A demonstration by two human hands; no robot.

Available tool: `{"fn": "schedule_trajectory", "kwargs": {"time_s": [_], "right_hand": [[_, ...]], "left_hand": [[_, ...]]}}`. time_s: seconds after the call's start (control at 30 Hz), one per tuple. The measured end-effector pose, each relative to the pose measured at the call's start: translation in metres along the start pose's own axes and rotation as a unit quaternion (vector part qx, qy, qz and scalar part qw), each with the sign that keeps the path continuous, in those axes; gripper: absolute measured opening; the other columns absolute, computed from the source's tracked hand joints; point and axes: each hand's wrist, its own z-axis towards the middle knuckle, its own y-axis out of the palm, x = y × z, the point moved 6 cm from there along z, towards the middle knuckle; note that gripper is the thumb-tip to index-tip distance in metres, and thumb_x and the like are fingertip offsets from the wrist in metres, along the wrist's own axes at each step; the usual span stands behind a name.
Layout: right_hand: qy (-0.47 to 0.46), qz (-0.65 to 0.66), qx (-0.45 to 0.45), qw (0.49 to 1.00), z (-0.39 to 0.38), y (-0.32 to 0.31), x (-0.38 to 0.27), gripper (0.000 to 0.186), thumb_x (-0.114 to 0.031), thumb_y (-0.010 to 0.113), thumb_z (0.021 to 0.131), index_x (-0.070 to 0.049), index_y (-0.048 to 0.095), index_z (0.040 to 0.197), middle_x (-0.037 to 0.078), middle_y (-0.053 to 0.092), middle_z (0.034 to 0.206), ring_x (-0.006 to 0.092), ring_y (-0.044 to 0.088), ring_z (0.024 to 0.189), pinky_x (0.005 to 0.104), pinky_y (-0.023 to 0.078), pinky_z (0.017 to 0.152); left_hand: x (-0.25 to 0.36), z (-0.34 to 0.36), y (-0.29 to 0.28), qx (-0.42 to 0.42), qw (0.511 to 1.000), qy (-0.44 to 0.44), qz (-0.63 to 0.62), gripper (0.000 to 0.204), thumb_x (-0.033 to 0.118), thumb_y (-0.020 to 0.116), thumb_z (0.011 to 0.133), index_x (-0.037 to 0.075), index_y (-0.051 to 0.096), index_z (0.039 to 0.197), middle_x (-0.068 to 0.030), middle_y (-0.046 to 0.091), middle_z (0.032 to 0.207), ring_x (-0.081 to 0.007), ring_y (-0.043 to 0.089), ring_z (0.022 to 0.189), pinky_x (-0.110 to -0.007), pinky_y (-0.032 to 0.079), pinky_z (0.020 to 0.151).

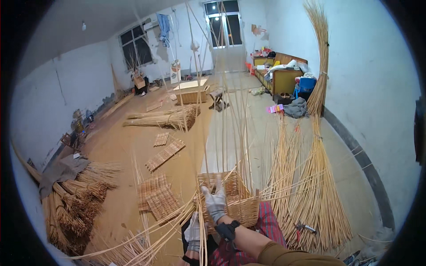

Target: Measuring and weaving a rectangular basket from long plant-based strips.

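A part-woven wicker basket (246,208) with tall upright rods rests on my lap, over striped red cloth. My right hand (215,201), in a pale glove with a dark band at the wrist, lies against the basket's near left side. Its thumb and a finger point up, spread apart beside an upright rod; the other fingers are hard to make out. Lower and to the left, my gloved left hand (193,232) is at the basket's outer left corner, partly behind loose willow rods (173,221) that trail to the lower left. Its fingertips are hidden.
Woven panels (163,201) lie on the floor at left. Bundled rods (73,204) are stacked farther left, and another bundle (162,119) lies ahead. Long rods (317,199) spread at right with pliers-like cutters (305,228) on them. Farther back stand a rectangular basket (191,94) and a sofa (284,77).
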Motion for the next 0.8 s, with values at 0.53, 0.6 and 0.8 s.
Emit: {"fn": "schedule_trajectory", "kwargs": {"time_s": [0.53, 0.6, 0.8], "right_hand": [[-0.181, 0.175, -0.172, 0.952, 0.037, 0.002, -0.133, 0.054, -0.039, 0.045, 0.104, 0.0, 0.045, 0.142, 0.018, 0.059, 0.13, 0.0216, 0.053, 0.124, 0.0361, 0.043, 0.104], [-0.052, 0.201, -0.267, 0.941, 0.015, 0.003, -0.1, 0.052, -0.041, 0.043, 0.105, -0.001, 0.048, 0.139, 0.016, 0.062, 0.121, 0.0201, 0.056, 0.115, 0.0344, 0.045, 0.099], [0.145, 0.56, -0.323, 0.749, -0.029, -0.075, -0.002, 0.035, -0.035, 0.045, 0.107, -0.005, 0.062, 0.099, 0.005, 0.06, 0.074, 0.0123, 0.055, 0.065, 0.0282, 0.048, 0.062]], "left_hand": [[-0.016, 0.01, 0.009, 0.023, 0.995, 0.058, 0.082, 0.064, 0.042, 0.076, 0.082, 0.003, 0.057, 0.128, -0.0184, 0.07, 0.091, -0.0379, 0.068, 0.08, -0.046, 0.055, 0.071], [0.003, 0.02, -0.002, -0.016, 0.999, -0.027, 0.041, 0.053, 0.04, 0.078, 0.081, 0.009, 0.061, 0.119, -0.0172, 0.07, 0.092, -0.0379, 0.067, 0.076, -0.045, 0.054, 0.067], [0.007, 0.022, -0.019, 0.079, 0.989, 0.121, 0.042, 0.035, 0.035, 0.075, 0.086, 0.012, 0.064, 0.109, -0.0129, 0.07, 0.083, -0.0296, 0.069, 0.072, -0.04, 0.054, 0.063]]}}
